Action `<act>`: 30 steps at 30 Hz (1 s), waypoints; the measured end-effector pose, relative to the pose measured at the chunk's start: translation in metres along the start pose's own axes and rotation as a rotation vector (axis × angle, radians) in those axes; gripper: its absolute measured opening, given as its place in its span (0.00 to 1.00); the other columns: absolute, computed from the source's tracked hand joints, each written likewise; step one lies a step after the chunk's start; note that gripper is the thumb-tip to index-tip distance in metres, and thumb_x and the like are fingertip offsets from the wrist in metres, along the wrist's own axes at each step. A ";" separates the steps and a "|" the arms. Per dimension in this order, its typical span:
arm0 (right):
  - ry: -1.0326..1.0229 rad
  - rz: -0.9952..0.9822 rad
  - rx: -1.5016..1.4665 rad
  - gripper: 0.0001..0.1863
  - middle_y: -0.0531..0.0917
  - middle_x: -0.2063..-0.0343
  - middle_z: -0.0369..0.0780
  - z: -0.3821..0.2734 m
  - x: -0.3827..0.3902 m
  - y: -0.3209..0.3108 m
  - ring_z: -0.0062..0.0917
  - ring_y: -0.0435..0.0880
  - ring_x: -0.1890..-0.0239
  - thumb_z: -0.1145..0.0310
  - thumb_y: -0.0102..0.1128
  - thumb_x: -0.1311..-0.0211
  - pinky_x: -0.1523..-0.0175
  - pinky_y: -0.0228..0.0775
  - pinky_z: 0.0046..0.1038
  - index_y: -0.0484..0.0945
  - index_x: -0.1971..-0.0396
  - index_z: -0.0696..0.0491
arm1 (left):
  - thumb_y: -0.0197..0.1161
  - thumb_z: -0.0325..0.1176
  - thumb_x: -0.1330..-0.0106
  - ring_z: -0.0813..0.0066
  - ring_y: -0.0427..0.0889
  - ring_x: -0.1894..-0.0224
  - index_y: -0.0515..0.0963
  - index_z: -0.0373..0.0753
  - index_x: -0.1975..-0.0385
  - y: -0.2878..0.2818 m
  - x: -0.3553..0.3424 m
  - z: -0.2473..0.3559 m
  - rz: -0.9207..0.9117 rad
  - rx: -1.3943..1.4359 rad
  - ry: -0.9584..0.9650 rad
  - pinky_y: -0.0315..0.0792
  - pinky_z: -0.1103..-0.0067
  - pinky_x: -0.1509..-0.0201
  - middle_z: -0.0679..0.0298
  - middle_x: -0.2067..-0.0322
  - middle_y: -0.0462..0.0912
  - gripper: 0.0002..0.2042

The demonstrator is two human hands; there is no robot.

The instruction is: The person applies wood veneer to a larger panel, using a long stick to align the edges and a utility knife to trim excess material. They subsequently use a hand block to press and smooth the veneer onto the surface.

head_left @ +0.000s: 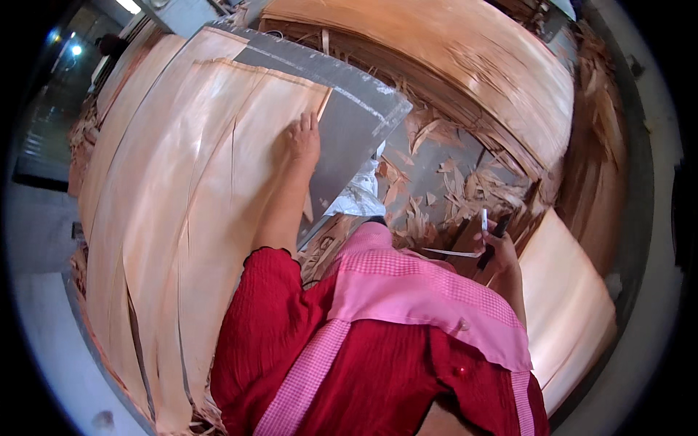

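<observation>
- Left grip (304, 136): your fingers lie extended on the top face of a thin wooden sheet (218, 134), at its right edge. Whether the thumb pinches the edge, you cannot tell from this view.
- Right grip (503, 251): your fingers are closed on a knife (452, 253) with a dark handle; the pale blade points left from the grip.
- A slim white stick (484, 218) stands up from the fingers of the same grip.
- The thin wooden sheet spreads left of your left grip and back toward you, with long splits along its grain.
- Just right of your left grip, and beyond it, the grey desk (356, 123) shows past the sheet's edge.
- Crumpled clear plastic (361, 190) lies right of your left grip, on the near side.
- Wood scraps (465, 185) lie beyond your right grip.
- Farther beyond it is a stack of wooden sheets (465, 58).
- A pale panel (571, 305) lies to its near right.
</observation>
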State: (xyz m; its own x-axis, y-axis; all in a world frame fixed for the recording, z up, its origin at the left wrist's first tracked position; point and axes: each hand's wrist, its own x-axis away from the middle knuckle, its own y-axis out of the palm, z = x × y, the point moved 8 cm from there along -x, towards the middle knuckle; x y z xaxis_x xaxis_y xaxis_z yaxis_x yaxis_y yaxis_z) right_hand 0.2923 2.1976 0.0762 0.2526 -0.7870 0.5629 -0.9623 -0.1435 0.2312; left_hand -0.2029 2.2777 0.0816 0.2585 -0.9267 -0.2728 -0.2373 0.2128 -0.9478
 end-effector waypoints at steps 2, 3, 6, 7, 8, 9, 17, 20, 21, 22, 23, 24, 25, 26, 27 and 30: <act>-0.015 0.008 -0.019 0.20 0.75 0.79 0.38 -0.030 -0.054 -0.028 0.19 0.69 0.83 0.75 0.49 0.46 0.74 0.66 0.22 0.64 0.51 0.59 | 0.45 0.29 0.42 0.61 0.72 0.56 0.62 0.42 0.48 0.004 -0.022 0.004 -0.049 -0.014 -0.010 0.68 0.69 0.54 0.58 0.56 0.71 0.19; -0.022 0.001 -0.025 0.20 0.75 0.79 0.38 -0.045 -0.085 -0.038 0.19 0.68 0.83 0.75 0.49 0.45 0.74 0.64 0.22 0.64 0.51 0.59 | 0.46 0.29 0.42 0.62 0.74 0.59 0.63 0.42 0.50 0.006 -0.035 0.001 -0.010 -0.025 -0.044 0.70 0.71 0.57 0.59 0.61 0.72 0.18; 0.040 -0.020 0.051 0.18 0.72 0.79 0.36 -0.092 -0.154 -0.061 0.19 0.67 0.82 0.74 0.49 0.45 0.74 0.62 0.21 0.65 0.53 0.58 | 0.47 0.29 0.44 0.64 0.77 0.72 0.69 0.41 0.60 0.009 -0.046 -0.016 0.191 -0.069 -0.160 0.73 0.76 0.71 0.61 0.76 0.75 0.12; 0.044 -0.009 0.073 0.17 0.72 0.78 0.35 -0.100 -0.175 -0.078 0.18 0.67 0.81 0.75 0.48 0.45 0.74 0.62 0.20 0.66 0.53 0.57 | 0.48 0.29 0.45 0.65 0.77 0.74 0.69 0.41 0.61 0.012 -0.063 -0.008 0.216 -0.096 -0.167 0.72 0.76 0.73 0.62 0.76 0.75 0.11; 0.079 0.025 0.014 0.16 0.73 0.77 0.35 -0.113 -0.197 -0.084 0.18 0.67 0.82 0.75 0.49 0.45 0.75 0.63 0.20 0.67 0.55 0.54 | 0.48 0.29 0.45 0.66 0.77 0.76 0.70 0.42 0.62 0.011 -0.069 -0.001 0.218 -0.133 -0.192 0.72 0.76 0.75 0.63 0.77 0.75 0.11; 0.140 0.068 0.057 0.15 0.73 0.77 0.35 -0.130 -0.218 -0.093 0.18 0.67 0.82 0.75 0.49 0.45 0.75 0.63 0.20 0.68 0.56 0.54 | 0.49 0.29 0.46 0.67 0.77 0.78 0.70 0.42 0.63 0.009 -0.069 0.005 0.212 -0.171 -0.236 0.72 0.77 0.77 0.63 0.78 0.74 0.10; 0.204 -0.122 0.426 0.07 0.71 0.83 0.35 -0.283 -0.394 -0.071 0.17 0.65 0.88 0.66 0.53 0.44 0.80 0.62 0.21 0.68 0.70 0.53 | 0.52 0.32 0.49 0.72 0.77 0.79 0.72 0.43 0.70 0.006 -0.120 0.024 0.166 -0.293 -0.523 0.70 0.75 0.79 0.66 0.79 0.74 0.07; 0.194 -0.274 0.501 0.08 0.73 0.83 0.36 -0.331 -0.474 -0.042 0.17 0.66 0.87 0.66 0.52 0.43 0.79 0.63 0.22 0.69 0.71 0.54 | 0.52 0.32 0.48 0.66 0.77 0.75 0.73 0.41 0.72 0.008 -0.142 0.034 0.057 -0.194 -0.711 0.71 0.72 0.75 0.64 0.76 0.76 0.06; 0.174 -0.340 0.544 0.09 0.74 0.82 0.38 -0.348 -0.501 -0.015 0.17 0.66 0.88 0.65 0.53 0.43 0.79 0.64 0.23 0.69 0.71 0.55 | 0.52 0.32 0.48 0.64 0.78 0.70 0.74 0.40 0.72 0.011 -0.139 0.028 -0.003 -0.014 -0.799 0.72 0.71 0.69 0.61 0.72 0.77 0.07; 0.163 -0.420 0.599 0.09 0.74 0.82 0.38 -0.364 -0.528 0.000 0.17 0.67 0.88 0.65 0.53 0.43 0.79 0.64 0.23 0.69 0.71 0.55 | 0.53 0.31 0.48 0.64 0.77 0.67 0.74 0.40 0.71 0.001 -0.133 0.036 0.154 0.020 -0.764 0.72 0.71 0.65 0.61 0.69 0.78 0.07; 0.144 -0.489 0.641 0.09 0.74 0.82 0.38 -0.380 -0.556 0.019 0.18 0.67 0.88 0.65 0.53 0.43 0.80 0.64 0.23 0.69 0.71 0.55 | 0.53 0.30 0.49 0.65 0.77 0.63 0.75 0.40 0.70 -0.004 -0.128 0.041 0.315 0.050 -0.705 0.72 0.71 0.62 0.60 0.66 0.78 0.08; 0.174 -0.562 0.602 0.09 0.74 0.82 0.39 -0.391 -0.576 0.038 0.18 0.67 0.88 0.65 0.53 0.43 0.79 0.65 0.23 0.69 0.70 0.55 | 0.54 0.29 0.50 0.64 0.77 0.61 0.75 0.40 0.69 -0.002 -0.119 0.048 0.306 0.076 -0.707 0.71 0.71 0.60 0.61 0.65 0.78 0.09; 0.195 -0.630 0.607 0.09 0.74 0.82 0.39 -0.401 -0.590 0.059 0.18 0.68 0.88 0.65 0.52 0.43 0.79 0.65 0.23 0.68 0.69 0.55 | 0.55 0.29 0.50 0.64 0.76 0.59 0.76 0.41 0.68 0.000 -0.110 0.056 0.294 0.103 -0.710 0.71 0.71 0.58 0.61 0.63 0.78 0.09; 0.185 -0.651 0.652 0.09 0.74 0.82 0.39 -0.408 -0.606 0.079 0.18 0.67 0.88 0.65 0.52 0.43 0.79 0.65 0.23 0.68 0.69 0.55 | 0.55 0.28 0.51 0.64 0.76 0.57 0.76 0.41 0.67 -0.003 -0.102 0.062 0.284 0.131 -0.717 0.70 0.72 0.56 0.61 0.62 0.77 0.10; 0.173 -0.673 0.697 0.09 0.74 0.82 0.39 -0.414 -0.621 0.097 0.18 0.67 0.88 0.66 0.52 0.43 0.80 0.65 0.24 0.68 0.68 0.55 | 0.55 0.28 0.51 0.65 0.75 0.57 0.76 0.42 0.66 -0.005 -0.095 0.066 0.227 0.125 -0.733 0.70 0.72 0.55 0.61 0.61 0.77 0.11; 0.246 -0.772 0.731 0.09 0.74 0.82 0.40 -0.415 -0.658 0.153 0.19 0.67 0.88 0.66 0.52 0.43 0.80 0.65 0.24 0.68 0.68 0.55 | 0.57 0.31 0.50 0.65 0.74 0.54 0.77 0.43 0.65 -0.005 -0.088 0.076 0.119 0.160 -0.782 0.68 0.71 0.52 0.62 0.59 0.76 0.11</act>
State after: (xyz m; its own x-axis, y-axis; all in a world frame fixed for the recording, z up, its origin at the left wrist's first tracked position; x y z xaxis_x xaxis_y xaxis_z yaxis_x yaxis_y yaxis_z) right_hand 0.0209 2.9423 0.0702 0.7494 -0.2017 0.6307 -0.3423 -0.9333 0.1083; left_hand -0.1535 2.3819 0.0980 0.8344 -0.4231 -0.3532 -0.1823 0.3930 -0.9013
